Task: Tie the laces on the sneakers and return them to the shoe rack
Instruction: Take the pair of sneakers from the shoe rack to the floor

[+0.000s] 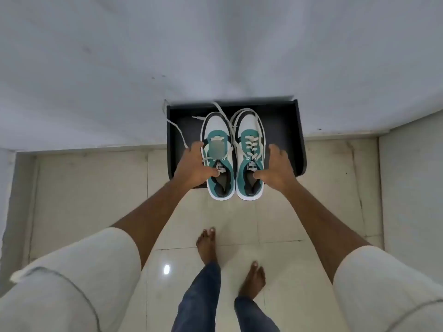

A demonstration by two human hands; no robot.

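Note:
Two teal, white and black sneakers sit side by side with toes pointing away from me, above the top of a black shoe rack [282, 121]. My left hand [194, 164] grips the left sneaker [218, 149] at its outer side, thumb inside the collar. My right hand [275, 166] holds the right sneaker [250, 149] the same way. The heels overhang the rack's front edge. White laces [177, 128] hang loose and untied, trailing to the left over the rack's edge and past the toes.
The rack stands against a white wall [215, 56] on a cream tiled floor [96, 188]. A wall corner juts out on the right [407, 176]. My bare feet [208, 243] stand on the tiles just below the sneakers.

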